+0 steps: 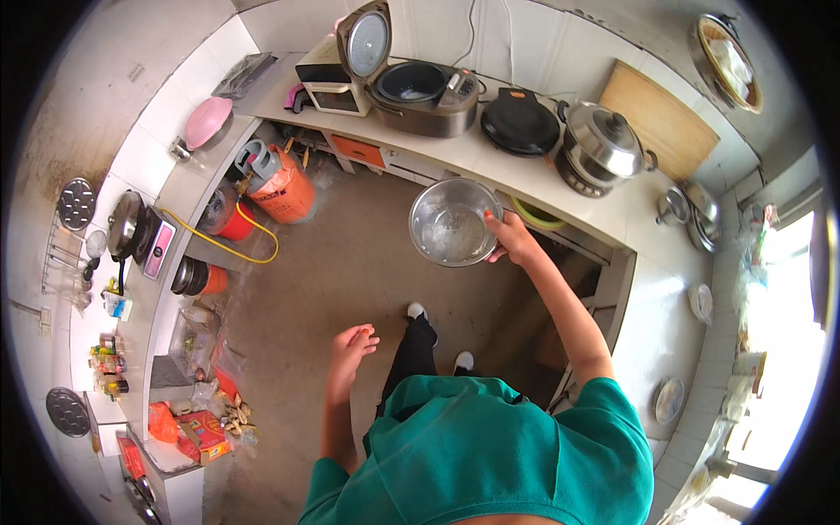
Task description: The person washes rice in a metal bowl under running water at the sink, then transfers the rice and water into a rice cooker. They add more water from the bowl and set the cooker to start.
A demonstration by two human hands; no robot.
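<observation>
My right hand (510, 239) grips the rim of a round stainless steel bowl (453, 226), thumb over the edge, and holds it above the floor in front of the counter. Some clear liquid appears to lie in the bowl. My left hand (354, 346) hangs in the air lower and to the left, fingers apart and slightly curled, holding nothing. Beyond the bowl on the counter stands a rice cooker (423, 118) with its lid raised and its dark inner pot (412, 82) showing. A black electric griddle (520, 123) sits to the right of it.
A lidded steel pot (604, 141) stands near a wooden board (656, 118). Left of the rice cooker is a small oven (335, 92). Below the left counter are an orange gas cylinder (283, 187), a yellow hose (216, 239) and a red bucket (235, 220). A wok (126, 223) rests above.
</observation>
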